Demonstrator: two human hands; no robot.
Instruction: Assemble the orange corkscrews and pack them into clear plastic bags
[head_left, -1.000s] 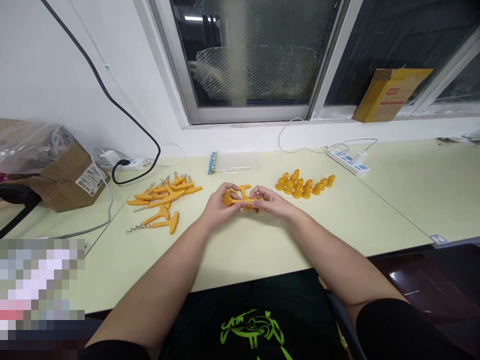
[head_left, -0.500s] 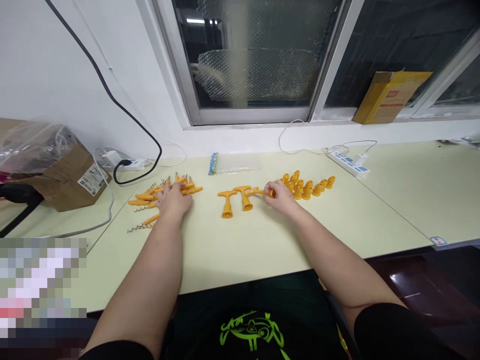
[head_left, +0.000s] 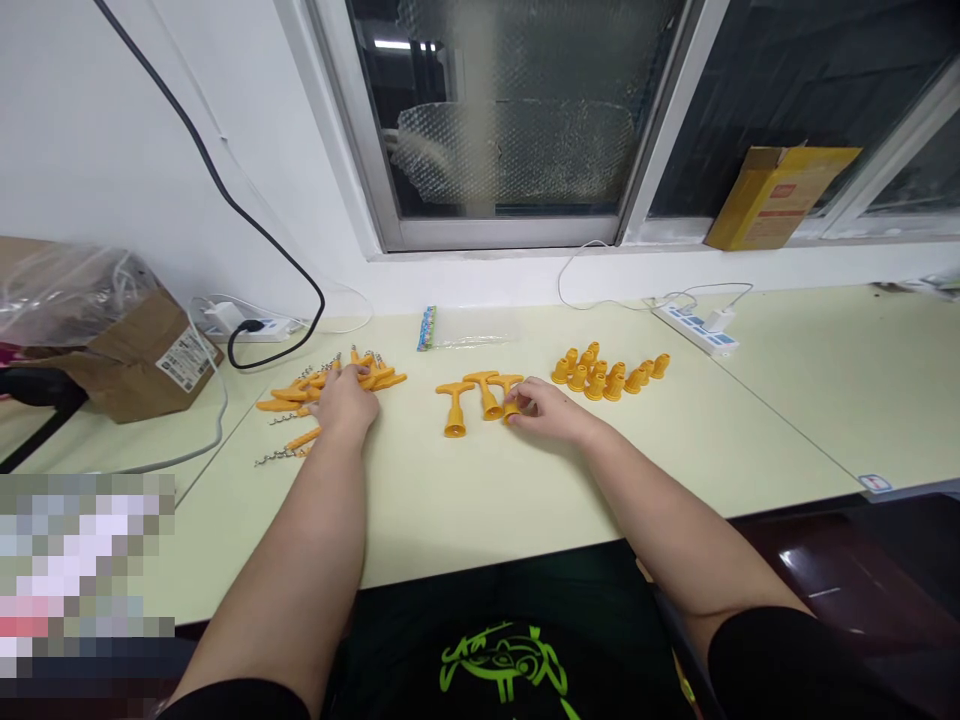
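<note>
Several orange corkscrews (head_left: pixel 285 404) with metal spirals lie in a pile at the left of the table. My left hand (head_left: pixel 346 402) rests on this pile; its fingertips are hidden among the handles. Three T-shaped orange pieces with flared sleeves are in the middle: a left one (head_left: pixel 454 408), a middle one (head_left: pixel 490 396) and a right one (head_left: pixel 511 398). The fingers of my right hand (head_left: pixel 546 408) close on the sleeve of the right one. Behind that hand, to its right, several orange sleeves (head_left: pixel 615 382) stand in a group.
A clear plastic bag (head_left: pixel 472 327) with a coloured strip lies near the wall. Power strips stand at the back left (head_left: pixel 274 330) and back right (head_left: pixel 697 328). At the far left is a cardboard box (head_left: pixel 135 370); a yellow box (head_left: pixel 780 200) leans on the window.
My right hand has moved left and slightly down, turning the T-shaped piece from lying sideways to pointing toward me, beside the other two. My left hand has barely shifted on the pile.
</note>
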